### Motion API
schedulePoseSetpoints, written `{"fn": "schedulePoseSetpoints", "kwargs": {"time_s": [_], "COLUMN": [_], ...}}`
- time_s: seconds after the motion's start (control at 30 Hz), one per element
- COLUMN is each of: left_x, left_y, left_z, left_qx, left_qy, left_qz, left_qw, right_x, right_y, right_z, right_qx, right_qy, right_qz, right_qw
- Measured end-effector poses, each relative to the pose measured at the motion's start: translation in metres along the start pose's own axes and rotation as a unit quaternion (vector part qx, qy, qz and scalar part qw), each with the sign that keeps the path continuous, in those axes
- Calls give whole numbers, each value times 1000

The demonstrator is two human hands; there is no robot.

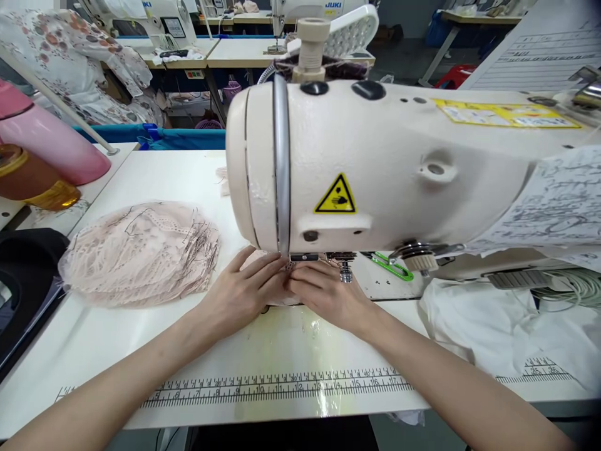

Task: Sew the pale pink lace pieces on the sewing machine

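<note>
Beyond the ruler (282,386), left hand (239,293) and right hand (331,295), fingers flat, are pressing pink fabric (256,255) under the sewing machine (375,169) at twelve o'clock.

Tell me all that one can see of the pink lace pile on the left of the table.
The lace pile is a loose, rounded stack of pale pink lace pieces, thin and see-through, with dark threads trailing across it. It lies flat on the white table, left of the sewing machine. The left hand is near its right edge but does not touch it.
</note>
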State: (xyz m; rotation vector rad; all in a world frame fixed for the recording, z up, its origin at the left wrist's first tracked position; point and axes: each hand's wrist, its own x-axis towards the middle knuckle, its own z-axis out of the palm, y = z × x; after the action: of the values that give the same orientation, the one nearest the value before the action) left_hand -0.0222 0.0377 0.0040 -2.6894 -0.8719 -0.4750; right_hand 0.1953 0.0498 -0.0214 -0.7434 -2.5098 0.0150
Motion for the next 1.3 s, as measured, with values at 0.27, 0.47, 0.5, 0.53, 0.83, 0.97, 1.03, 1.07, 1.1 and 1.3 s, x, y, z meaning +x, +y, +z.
{"fn": "schedulePoseSetpoints", "kwargs": {"time_s": [0.27,0.47,0.5,0.53,0.83,0.97,1.03,1.07,1.1,1.3], "left_x": [-9,-6,-5,-5,-4,-5,-5,-5,-5,-4], "left_y": [-4,-8,-8,-8,-8,-7,-6,-6,-5,-3], "left_z": [16,10,9,9,11,11,12,12,12,11], "left_qx": [-60,-76,-77,-78,-53,-44,-39,-36,-34,-10], "left_qy": [-54,-57,-58,-59,-70,-80,-76,-73,-69,-54], "left_qz": [-24,-25,-25,-25,-31,-35,-34,-33,-31,-28], "left_qw": [996,995,995,995,996,995,996,996,997,998], "right_x": [1,2,1,1,2,0,-1,-1,-1,-3], "right_y": [-4,-8,-8,-8,-5,-1,1,1,2,-2], "right_z": [-1,4,4,5,4,5,5,5,4,1], "right_qx": [-1,-10,-12,-13,-14,-22,-36,-43,-50,-105], "right_qy": [5,12,13,14,11,-1,2,6,11,24], "right_qz": [10,27,28,28,19,15,15,14,12,41], "right_qw": [1000,999,999,999,1000,1000,999,999,999,993]}}
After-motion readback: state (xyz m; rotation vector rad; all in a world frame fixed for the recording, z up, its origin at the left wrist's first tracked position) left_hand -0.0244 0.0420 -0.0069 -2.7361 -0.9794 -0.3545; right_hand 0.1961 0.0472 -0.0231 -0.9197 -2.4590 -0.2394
